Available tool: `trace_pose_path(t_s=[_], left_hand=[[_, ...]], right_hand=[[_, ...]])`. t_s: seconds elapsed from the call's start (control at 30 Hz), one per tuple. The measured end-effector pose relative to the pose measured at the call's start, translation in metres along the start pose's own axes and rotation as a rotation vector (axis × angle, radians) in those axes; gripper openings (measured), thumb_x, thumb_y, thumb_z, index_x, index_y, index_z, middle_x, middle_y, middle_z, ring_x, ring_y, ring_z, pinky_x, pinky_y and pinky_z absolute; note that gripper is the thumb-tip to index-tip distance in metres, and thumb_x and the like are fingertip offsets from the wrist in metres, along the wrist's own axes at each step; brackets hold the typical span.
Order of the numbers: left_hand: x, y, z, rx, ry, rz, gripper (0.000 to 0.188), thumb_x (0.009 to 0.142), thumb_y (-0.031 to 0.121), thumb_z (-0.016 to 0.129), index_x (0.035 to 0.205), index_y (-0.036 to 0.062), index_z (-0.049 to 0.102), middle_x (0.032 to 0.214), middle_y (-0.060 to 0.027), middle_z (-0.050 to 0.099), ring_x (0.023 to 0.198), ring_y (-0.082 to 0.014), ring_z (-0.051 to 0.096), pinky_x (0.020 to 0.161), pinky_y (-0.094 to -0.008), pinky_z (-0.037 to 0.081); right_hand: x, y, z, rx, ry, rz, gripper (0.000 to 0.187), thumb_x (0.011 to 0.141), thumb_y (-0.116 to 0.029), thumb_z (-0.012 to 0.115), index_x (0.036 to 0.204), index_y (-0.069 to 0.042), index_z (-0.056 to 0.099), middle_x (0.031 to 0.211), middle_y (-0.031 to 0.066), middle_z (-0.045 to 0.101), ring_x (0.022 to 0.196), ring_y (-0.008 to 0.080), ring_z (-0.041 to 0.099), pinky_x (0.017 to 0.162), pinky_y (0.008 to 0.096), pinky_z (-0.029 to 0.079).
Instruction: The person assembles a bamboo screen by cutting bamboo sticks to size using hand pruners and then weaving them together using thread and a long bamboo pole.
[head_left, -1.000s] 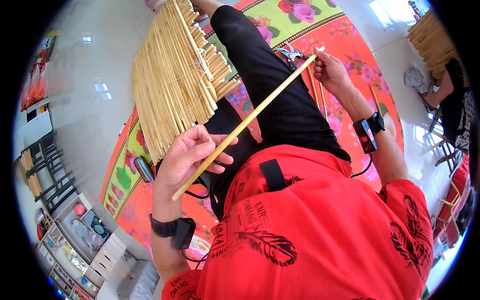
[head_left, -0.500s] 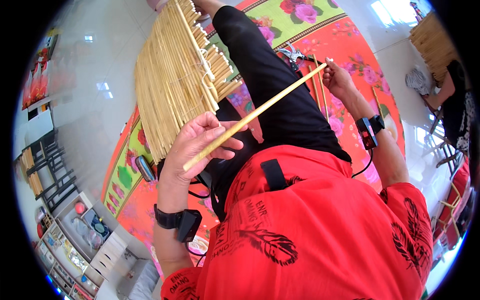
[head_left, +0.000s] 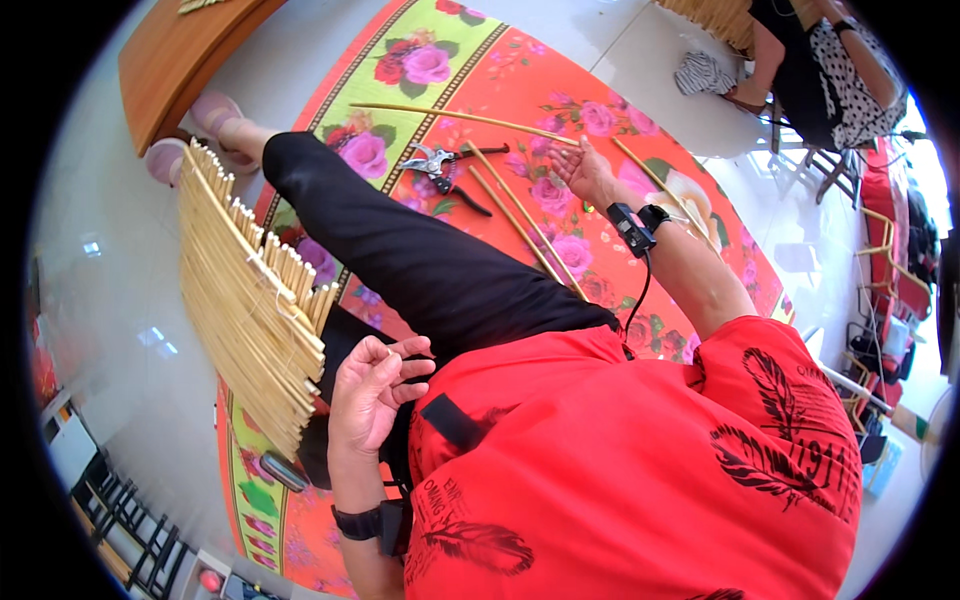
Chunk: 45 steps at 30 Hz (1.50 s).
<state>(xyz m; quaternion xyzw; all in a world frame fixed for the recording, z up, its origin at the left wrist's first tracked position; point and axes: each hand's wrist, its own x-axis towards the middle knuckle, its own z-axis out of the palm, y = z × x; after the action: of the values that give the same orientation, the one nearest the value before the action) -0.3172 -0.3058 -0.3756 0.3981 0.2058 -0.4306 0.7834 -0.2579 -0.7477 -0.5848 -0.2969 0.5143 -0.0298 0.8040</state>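
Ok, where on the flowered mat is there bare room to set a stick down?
Free patch: the flowered mat at its far end, beyond the long stick and clear of the shears. Another lies near the right hand, toward the mat's right border. It is crowded between the shears and the black trouser leg, where loose sticks lie.

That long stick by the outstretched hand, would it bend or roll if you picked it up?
The stick is long, thin and already bows slightly, so it would probably flex and feel light. It looks round, so it might roll on the flat mat. The right hand is open at its end.
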Motion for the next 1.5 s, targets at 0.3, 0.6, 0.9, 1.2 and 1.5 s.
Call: trace_pose_path(t_s=[0.3, 0.6, 0.9, 1.2, 1.5], left_hand=[[0.012, -0.009, 0.0, 0.016, 0.038, -0.044, 0.008, 0.092, 0.003, 0.059, 0.09, 0.0074, 0.052, 0.118, -0.0227, 0.061, 0.097, -0.0271, 0.068, 0.072, -0.0355, 0.062], [0.013, -0.003, 0.001, 0.05, 0.08, -0.031, 0.01, 0.092, 0.004, 0.06, 0.088, 0.009, 0.052, 0.117, -0.0205, 0.061, 0.097, -0.0252, 0.067, 0.072, -0.0334, 0.061], [0.002, -0.014, 0.004, 0.059, 0.126, -0.033, 0.009, 0.092, 0.005, 0.059, 0.087, 0.0081, 0.052, 0.118, -0.0202, 0.061, 0.099, -0.0247, 0.066, 0.075, -0.034, 0.06], [0.007, -0.012, 0.013, 0.098, 0.082, -0.013, 0.007, 0.092, 0.005, 0.059, 0.089, 0.0071, 0.053, 0.117, -0.0203, 0.061, 0.099, -0.0252, 0.066, 0.077, -0.0335, 0.06], [0.025, -0.003, 0.032, 0.113, -0.034, 0.077, 0.007, 0.093, 0.006, 0.059, 0.089, 0.0057, 0.054, 0.118, -0.0214, 0.062, 0.1, -0.0258, 0.066, 0.08, -0.0355, 0.059]], right_hand=[[-0.013, 0.018, -0.107, -0.784, 0.111, -0.305, 0.021, 0.093, -0.021, 0.055, 0.102, -0.003, 0.059, 0.084, 0.0119, 0.067, 0.065, 0.0211, 0.067, 0.059, 0.0323, 0.055], [0.0, -0.061, -0.18, -1.667, 0.532, -0.862, 0.032, 0.088, -0.011, 0.049, 0.12, -0.005, 0.054, 0.116, 0.0211, 0.059, 0.11, 0.0399, 0.055, 0.092, 0.0459, 0.046], [0.015, -0.076, -0.188, -1.91, 0.435, -0.472, 0.028, 0.085, -0.003, 0.05, 0.111, -0.004, 0.056, 0.124, 0.0233, 0.056, 0.11, 0.0404, 0.056, 0.092, 0.0479, 0.047], [0.019, -0.052, -0.197, -2.237, 0.181, -1.043, 0.022, 0.086, -0.011, 0.051, 0.107, -0.009, 0.056, 0.099, 0.0146, 0.059, 0.097, 0.0337, 0.058, 0.08, 0.0483, 0.046], [-0.1, -0.07, 0.074, -1.229, -0.808, -0.33, 0.016, 0.095, -0.019, 0.057, 0.103, -0.006, 0.062, 0.089, 0.0069, 0.066, 0.08, 0.0167, 0.064, 0.067, 0.0325, 0.051]])
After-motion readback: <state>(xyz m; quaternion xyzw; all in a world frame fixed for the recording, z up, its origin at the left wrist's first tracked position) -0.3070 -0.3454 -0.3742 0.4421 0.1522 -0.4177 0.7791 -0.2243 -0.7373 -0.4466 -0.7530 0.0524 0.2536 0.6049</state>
